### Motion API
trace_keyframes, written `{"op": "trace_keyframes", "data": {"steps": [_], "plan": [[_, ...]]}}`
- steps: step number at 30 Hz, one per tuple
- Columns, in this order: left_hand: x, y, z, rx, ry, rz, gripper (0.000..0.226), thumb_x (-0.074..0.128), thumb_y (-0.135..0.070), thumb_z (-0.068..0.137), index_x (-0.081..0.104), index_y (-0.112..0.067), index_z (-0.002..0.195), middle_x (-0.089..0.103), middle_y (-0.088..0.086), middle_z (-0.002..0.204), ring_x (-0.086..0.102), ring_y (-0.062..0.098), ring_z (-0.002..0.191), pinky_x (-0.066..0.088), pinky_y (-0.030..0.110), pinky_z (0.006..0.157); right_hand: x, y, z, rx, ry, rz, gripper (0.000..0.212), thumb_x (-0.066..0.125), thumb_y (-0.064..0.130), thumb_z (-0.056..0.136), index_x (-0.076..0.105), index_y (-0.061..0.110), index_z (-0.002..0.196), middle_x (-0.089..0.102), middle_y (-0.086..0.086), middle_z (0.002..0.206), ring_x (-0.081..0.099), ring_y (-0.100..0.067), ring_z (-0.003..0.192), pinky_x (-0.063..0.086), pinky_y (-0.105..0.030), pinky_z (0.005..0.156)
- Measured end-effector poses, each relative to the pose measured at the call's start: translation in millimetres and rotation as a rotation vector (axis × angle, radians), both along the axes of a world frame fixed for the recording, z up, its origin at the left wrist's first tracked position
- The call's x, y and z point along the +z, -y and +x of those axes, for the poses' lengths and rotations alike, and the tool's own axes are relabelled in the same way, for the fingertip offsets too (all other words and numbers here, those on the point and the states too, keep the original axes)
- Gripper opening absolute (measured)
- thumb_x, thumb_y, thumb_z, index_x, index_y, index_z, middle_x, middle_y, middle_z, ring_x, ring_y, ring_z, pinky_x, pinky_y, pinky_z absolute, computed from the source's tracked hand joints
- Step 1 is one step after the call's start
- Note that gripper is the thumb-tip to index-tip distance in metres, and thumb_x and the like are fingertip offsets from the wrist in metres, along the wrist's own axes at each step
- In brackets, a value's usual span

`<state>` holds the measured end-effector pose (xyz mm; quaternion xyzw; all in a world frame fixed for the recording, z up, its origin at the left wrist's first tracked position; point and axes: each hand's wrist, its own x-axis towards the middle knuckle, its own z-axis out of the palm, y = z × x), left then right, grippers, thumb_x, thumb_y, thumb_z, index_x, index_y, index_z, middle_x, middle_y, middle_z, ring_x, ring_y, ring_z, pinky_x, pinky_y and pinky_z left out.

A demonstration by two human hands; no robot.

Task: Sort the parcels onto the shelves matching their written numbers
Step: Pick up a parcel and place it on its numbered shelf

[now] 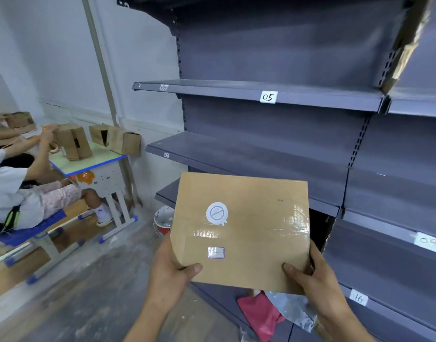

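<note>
I am holding a flat brown cardboard parcel (pixel 239 230) in the lower middle of the frame, in front of the tall grey metal shelves (pixel 236 149); my left hand (pixel 170 272) is gripping its bottom left corner and my right hand (pixel 315 275) is gripping its bottom right corner, each with a thumb pressing on top. I am looking at the small white label with the purple edge (pixel 215 252) low on the parcel; its writing is too blurry for me to read. To do this step well, I think I should be bringing the label closer and holding the parcel flat; then I am matching the number to a shelf tag, like the white "05" tag (pixel 268 97) in the upper middle or the white "16" tag (pixel 358 297) at the lower right; I am thinking both hands should be holding on until the parcel is sitting well back on its shelf.
</note>
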<state>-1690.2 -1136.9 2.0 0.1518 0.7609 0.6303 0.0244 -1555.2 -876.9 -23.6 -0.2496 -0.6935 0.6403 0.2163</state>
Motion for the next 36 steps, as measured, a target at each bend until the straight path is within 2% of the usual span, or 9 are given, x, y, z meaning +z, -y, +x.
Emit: {"op": "trace_keyframes", "data": {"steps": [5,9,12,14,16,18,22,26,36], "plan": [[0.4,-10.9,-18.4,-0.045,0.038,0.028,0.076,0.077,0.018,0.066,0.055,-0.037,0.114,0.071,-0.024,0.1,0.065,-0.008,0.093,0.049,0.009,0.07,13.7,1.4,4.3,-0.062,-0.035,-0.001,0.075,0.076,0.004,0.085,0.046,0.04,0.143,0.071,0.016,0.114,0.065,-0.013,0.111,0.054,-0.041,0.096],[1.8,-13.5,-41.7,-0.133,0.024,0.007,0.074,0.081,0.013,0.064,0.057,-0.038,0.114,0.072,-0.015,0.106,0.066,0.003,0.1,0.053,0.027,0.082,22.0,12.3,4.7,-0.132,-0.066,-0.007,0.072,0.075,0.003,0.085,0.049,0.046,0.137,0.071,0.016,0.117,0.065,-0.012,0.112,0.053,-0.044,0.099],[7.4,-13.4,-63.8,-0.188,-0.015,-0.029,0.072,0.082,-0.002,0.059,0.057,-0.047,0.108,0.071,-0.017,0.105,0.066,0.009,0.101,0.054,0.036,0.084,29.4,27.2,2.1,-0.19,-0.082,-0.004,0.07,0.075,0.004,0.086,0.05,0.047,0.135,0.072,0.014,0.115,0.068,-0.013,0.108,0.055,-0.047,0.096],[10.7,-11.0,-79.5,-0.22,-0.034,-0.04,0.072,0.08,-0.012,0.053,0.054,-0.05,0.109,0.071,-0.016,0.103,0.067,0.008,0.099,0.054,0.037,0.083,35.1,42.9,0.2,-0.236,-0.096,0.007,0.067,0.073,0.002,0.087,0.052,0.048,0.131,0.073,0.013,0.113,0.07,-0.011,0.102,0.057,-0.038,0.088],[13.4,-5.0,-93.1,-0.259,-0.056,-0.051,0.073,0.083,-0.01,0.056,0.053,-0.054,0.106,0.071,-0.017,0.102,0.067,0.006,0.095,0.053,0.034,0.08,39.8,61.5,-2.6,-0.283,-0.117,0.0,0.065,0.07,-0.001,0.088,0.052,0.042,0.133,0.074,0.012,0.111,0.07,-0.008,0.099,0.056,-0.028,0.08],[18.3,2.1,-103.6,-0.31,-0.076,-0.047,0.077,0.086,-0.001,0.063,0.051,-0.057,0.103,0.07,-0.017,0.103,0.066,0.001,0.096,0.05,0.025,0.077,45.3,79.9,-6.2,-0.32,-0.13,0.009,0.063,0.069,-0.003,0.089,0.052,0.037,0.136,0.074,0.011,0.111,0.07,-0.01,0.101,0.055,-0.027,0.079],[27.1,16.0,-119.3,-0.393,-0.085,-0.055,0.078,0.084,0.0,0.069,0.048,-0.063,0.098,0.066,-0.023,0.105,0.062,-0.008,0.096,0.046,0.016,0.073,49.4,108.2,-12.4,-0.419,-0.136,0.007,0.06,0.068,-0.003,0.09,0.055,0.037,0.132,0.074,0.009,0.107,0.071,-0.01,0.092,0.059,-0.042,0.083],[39.0,27.2,-131.8,-0.457,-0.091,-0.031,0.069,0.085,-0.001,0.07,0.05,-0.052,0.102,0.066,-0.023,0.105,0.062,-0.012,0.092,0.046,0.01,0.071,60.9,128.3,-19.0,-0.471,-0.129,0.052,0.059,0.069,-0.001,0.089,0.055,0.038,0.132,0.073,0.013,0.107,0.069,-0.012,0.1,0.057,-0.047,0.093],[52.8,23.7,-154.4,-0.462,-0.113,-0.001,0.083,0.088,-0.01,0.067,0.046,-0.035,0.134,0.061,-0.011,0.129,0.061,0.012,0.114,0.05,0.04,0.1,97.0,140.9,-26.4,-0.492,-0.132,0.152,0.053,0.069,0.0,0.09,0.057,0.033,0.129,0.073,0.014,0.111,0.069,-0.005,0.101,0.055,-0.038,0.095]]}}
